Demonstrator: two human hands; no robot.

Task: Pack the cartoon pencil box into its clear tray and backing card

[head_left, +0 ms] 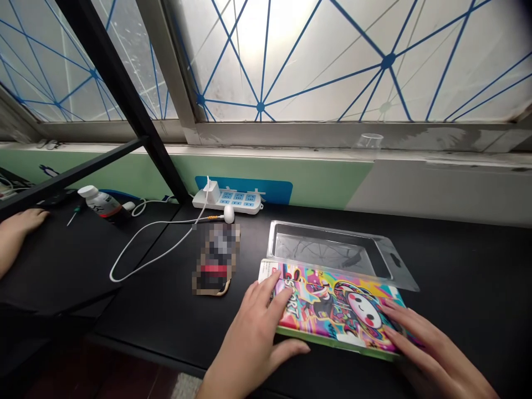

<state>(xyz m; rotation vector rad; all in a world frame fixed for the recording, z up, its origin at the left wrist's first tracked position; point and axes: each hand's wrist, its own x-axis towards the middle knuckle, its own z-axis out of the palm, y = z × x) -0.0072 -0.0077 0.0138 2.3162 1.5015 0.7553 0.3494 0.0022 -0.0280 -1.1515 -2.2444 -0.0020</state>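
Observation:
A flat, brightly printed box (pixel 332 307) with a cartoon face lies on the black table (pixel 477 288) near its front edge. My left hand (pixel 253 338) rests on the box's left end, fingers stretched over the top and thumb along the front edge. My right hand (pixel 424 346) lies flat on the box's right end, fingers spread. Just behind the box sits a clear plastic blister tray (pixel 332 252), open side up.
A white power strip (pixel 233 200) with a plugged charger and white cable (pixel 153 244) lies at the back. A blurred dark object (pixel 216 259) sits left of the box. A small bottle (pixel 103 205) lies at the far left, near another person's hand (pixel 19 224).

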